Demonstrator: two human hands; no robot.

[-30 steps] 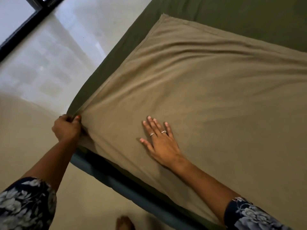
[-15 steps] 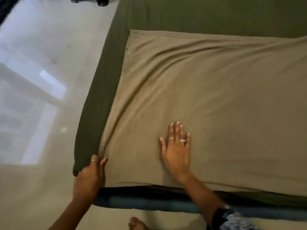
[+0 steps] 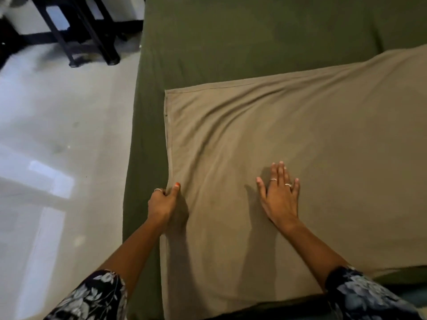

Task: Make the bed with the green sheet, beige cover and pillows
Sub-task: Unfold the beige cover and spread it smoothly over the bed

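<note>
Left grip (image 3: 163, 202) has slid up, pinching beige cover (image 3: 288, 139) edge; right grip (image 3: 280, 192) flat.

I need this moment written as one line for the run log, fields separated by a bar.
left hand: pinches left edge of beige cover | right hand: flat on cover | green sheet: spread underneath | pillows: not visible

No legible text, label, brand, number or sign appeared anywhere in the head view.
</note>
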